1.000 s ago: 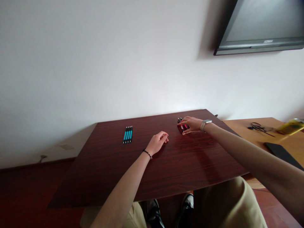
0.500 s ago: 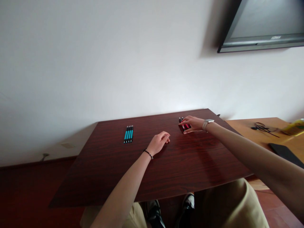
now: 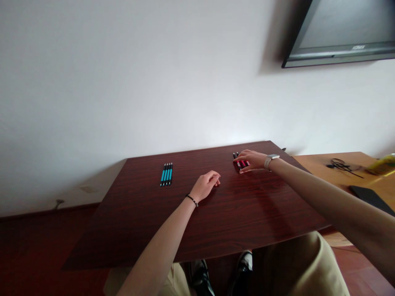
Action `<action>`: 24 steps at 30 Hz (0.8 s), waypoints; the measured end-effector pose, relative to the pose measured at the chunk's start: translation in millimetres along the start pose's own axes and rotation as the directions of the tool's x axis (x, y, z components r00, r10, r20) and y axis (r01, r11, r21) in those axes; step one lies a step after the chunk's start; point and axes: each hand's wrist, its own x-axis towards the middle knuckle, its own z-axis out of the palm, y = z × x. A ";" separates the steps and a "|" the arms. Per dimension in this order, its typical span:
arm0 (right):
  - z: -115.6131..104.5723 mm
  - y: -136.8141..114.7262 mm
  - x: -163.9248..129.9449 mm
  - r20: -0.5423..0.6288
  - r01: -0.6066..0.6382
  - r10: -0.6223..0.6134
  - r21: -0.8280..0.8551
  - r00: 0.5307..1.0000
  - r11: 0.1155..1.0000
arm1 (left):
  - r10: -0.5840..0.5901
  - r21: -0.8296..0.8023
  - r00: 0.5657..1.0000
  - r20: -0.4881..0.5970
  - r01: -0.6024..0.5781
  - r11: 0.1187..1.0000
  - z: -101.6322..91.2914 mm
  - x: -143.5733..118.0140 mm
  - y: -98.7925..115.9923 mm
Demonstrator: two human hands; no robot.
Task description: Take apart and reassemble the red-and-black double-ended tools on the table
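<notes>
Several pink-and-black pens lie side by side at the table's far right, partly covered by my right hand. That hand arches over them with thumb and fingers apart, its fingertips at the pens; the exact contact is hard to see. My left hand rests near the middle of the tabletop, fingers curled together and nothing visible in them. To its left, several turquoise-and-black pens form a neat upright row, apart from both hands.
The dark reddish wooden table stands against a white wall. On a lighter wooden table at right are a black cable, a dark flat object and a yellow package. A television hangs above.
My right hand has shifted very slightly to the right over the pink-and-black pens. The left hand and the turquoise pens stay practically where they were.
</notes>
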 end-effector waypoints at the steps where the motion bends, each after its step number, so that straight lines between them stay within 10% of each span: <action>1: 0.8 1.2 -0.1 -0.007 0.006 -0.006 0.011 1.000 1.000 | 0.000 0.006 1.000 0.002 0.000 1.000 -0.1 0.0 0.2; 24: -1.1 -5.1 -0.2 -0.058 0.048 -0.046 0.041 0.997 0.998 | -0.002 0.047 1.000 0.012 0.001 0.999 -1.2 -1.3 3.7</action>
